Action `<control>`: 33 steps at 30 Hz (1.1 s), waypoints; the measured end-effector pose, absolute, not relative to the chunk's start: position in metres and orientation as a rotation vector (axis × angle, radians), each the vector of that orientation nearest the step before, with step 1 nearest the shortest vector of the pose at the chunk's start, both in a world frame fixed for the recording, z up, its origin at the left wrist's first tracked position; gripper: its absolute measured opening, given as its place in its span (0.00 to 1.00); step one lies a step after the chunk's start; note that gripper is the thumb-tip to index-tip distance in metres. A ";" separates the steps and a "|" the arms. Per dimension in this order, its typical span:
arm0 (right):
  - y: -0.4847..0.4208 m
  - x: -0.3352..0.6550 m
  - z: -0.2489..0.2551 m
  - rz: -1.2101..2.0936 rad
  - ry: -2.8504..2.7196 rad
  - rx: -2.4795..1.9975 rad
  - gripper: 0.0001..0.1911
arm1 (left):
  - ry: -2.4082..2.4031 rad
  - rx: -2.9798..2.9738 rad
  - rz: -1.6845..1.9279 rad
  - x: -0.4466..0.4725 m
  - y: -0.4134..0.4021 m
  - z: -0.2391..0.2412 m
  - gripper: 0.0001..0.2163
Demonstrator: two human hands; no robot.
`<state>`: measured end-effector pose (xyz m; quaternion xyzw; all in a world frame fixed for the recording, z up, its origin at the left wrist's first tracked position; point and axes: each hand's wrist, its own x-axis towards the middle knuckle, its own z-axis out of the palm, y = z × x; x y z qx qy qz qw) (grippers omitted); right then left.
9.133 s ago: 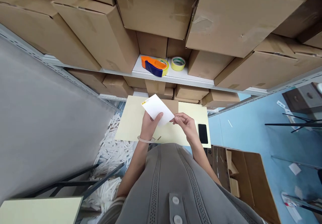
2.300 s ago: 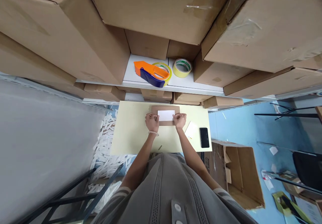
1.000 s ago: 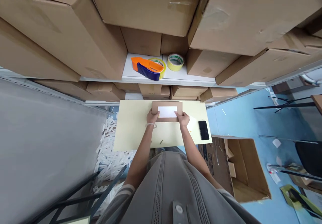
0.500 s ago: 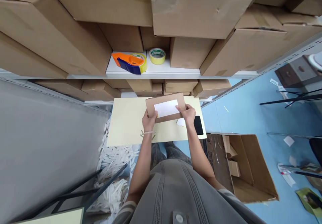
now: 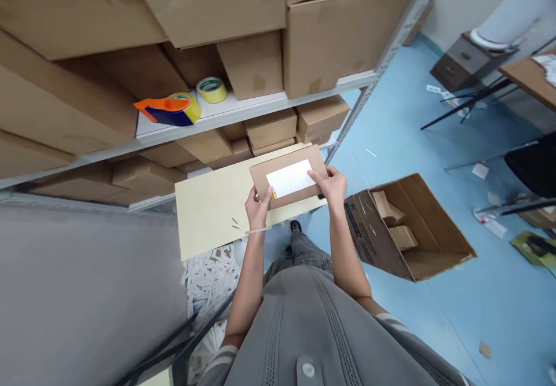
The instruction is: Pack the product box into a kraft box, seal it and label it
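Note:
A flat brown cardboard parcel (image 5: 259, 176) with a white label (image 5: 291, 178) on top is lifted off the pale yellow table (image 5: 208, 212). My left hand (image 5: 258, 208) grips its near left corner, fingers closed around the edge. My right hand (image 5: 333, 184) holds its right end, thumb on top beside the label. The parcel tilts slightly and hangs over the table's right part.
An open cardboard box (image 5: 438, 235) with small boxes inside stands on the blue floor at the right. An orange tape dispenser (image 5: 167, 110) and a yellow tape roll (image 5: 211, 89) sit on the shelf among stacked cartons. White paper strips (image 5: 208, 282) litter the floor at the left.
The label was stuck onto the parcel and pressed flat on the table. Both hands then gripped the parcel and lifted it, and my view has swung toward the right.

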<state>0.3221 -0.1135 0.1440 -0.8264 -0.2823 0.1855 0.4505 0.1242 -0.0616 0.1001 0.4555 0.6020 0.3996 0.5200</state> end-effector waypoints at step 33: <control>-0.512 0.524 0.130 0.026 -0.241 -2.215 0.26 | 1.009 1.247 0.596 0.371 -0.356 0.090 0.25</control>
